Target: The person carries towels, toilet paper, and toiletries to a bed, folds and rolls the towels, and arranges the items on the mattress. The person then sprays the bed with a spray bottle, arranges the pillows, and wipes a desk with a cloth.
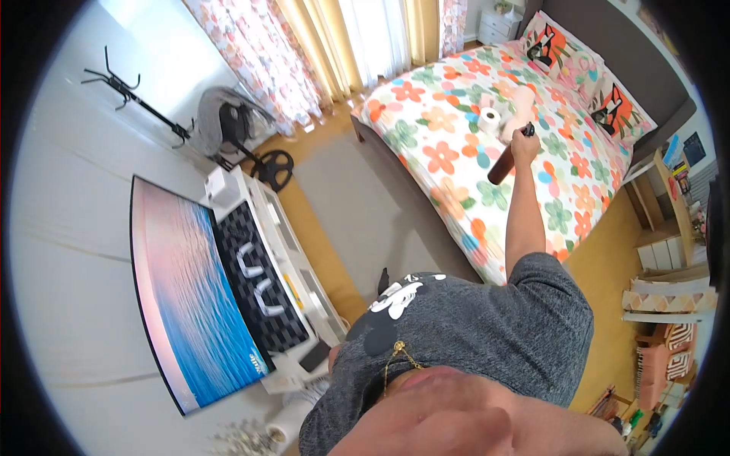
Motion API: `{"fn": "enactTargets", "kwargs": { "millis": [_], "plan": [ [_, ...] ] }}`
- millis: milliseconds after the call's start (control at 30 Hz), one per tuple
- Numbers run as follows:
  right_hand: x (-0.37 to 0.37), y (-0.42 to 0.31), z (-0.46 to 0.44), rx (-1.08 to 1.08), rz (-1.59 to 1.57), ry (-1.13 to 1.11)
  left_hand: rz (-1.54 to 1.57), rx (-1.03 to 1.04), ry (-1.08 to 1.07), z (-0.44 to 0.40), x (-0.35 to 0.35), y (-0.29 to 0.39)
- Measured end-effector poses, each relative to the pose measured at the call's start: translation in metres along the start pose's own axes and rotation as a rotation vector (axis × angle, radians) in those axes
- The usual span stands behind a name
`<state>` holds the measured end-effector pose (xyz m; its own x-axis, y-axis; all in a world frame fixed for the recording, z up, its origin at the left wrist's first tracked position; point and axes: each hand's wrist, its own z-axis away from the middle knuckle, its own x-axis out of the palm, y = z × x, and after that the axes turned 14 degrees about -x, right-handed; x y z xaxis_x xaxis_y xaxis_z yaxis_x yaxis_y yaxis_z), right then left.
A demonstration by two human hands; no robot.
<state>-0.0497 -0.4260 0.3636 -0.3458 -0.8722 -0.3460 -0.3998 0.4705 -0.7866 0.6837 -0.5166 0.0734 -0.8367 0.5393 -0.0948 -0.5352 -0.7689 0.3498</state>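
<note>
My right hand (524, 146) is closed around the neck of a dark brown bottle (502, 165) with a black top (529, 129). The arm reaches out over the bed, and the bottle tilts with its base toward the lower left. Just beyond the hand, a white toilet roll (489, 118) lies on the floral duvet (439, 157). Beside it is a pale pinkish item (522, 106), partly behind my hand, whose kind I cannot make out. My left hand does not show; only a sliver of skin appears at the left edge of my grey T-shirt (487, 342).
Pillows (620, 106) lie at the headboard. Left of the bed is a grey rug (357, 205), then a white TV stand (277, 228) with a large television (194, 289). A black coat rack (141, 99) stands behind. A wooden desk (654, 197) is at the right.
</note>
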Motion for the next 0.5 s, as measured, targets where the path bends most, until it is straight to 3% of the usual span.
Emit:
{"fn": "enactTargets", "kwargs": {
  "millis": [67, 200, 300, 367, 433, 500],
  "plan": [
    [0.043, -0.012, -0.010, -0.297, -0.216, 0.078, -0.025, -0.011, 0.008, -0.017, -0.024, 0.075],
    [0.112, -0.022, -0.030, 0.013, -0.148, -0.097, -0.077, 0.026, 0.031, -0.059, -0.049, 0.243],
    [0.179, -0.027, -0.051, 0.027, -0.170, 0.005, -0.078, 0.080, 0.116, -0.099, -0.036, 0.378],
    [0.232, -0.037, -0.074, -0.222, -0.320, 0.232, -0.059, 0.090, 0.157, -0.131, -0.023, 0.450],
    [0.288, -0.031, -0.098, -0.106, -0.313, 0.104, -0.047, 0.162, -0.038, -0.172, -0.021, 0.512],
    [0.345, -0.039, -0.134, -0.008, -0.226, -0.025, -0.054, 0.172, -0.069, -0.194, -0.001, 0.559]
  ]
}}
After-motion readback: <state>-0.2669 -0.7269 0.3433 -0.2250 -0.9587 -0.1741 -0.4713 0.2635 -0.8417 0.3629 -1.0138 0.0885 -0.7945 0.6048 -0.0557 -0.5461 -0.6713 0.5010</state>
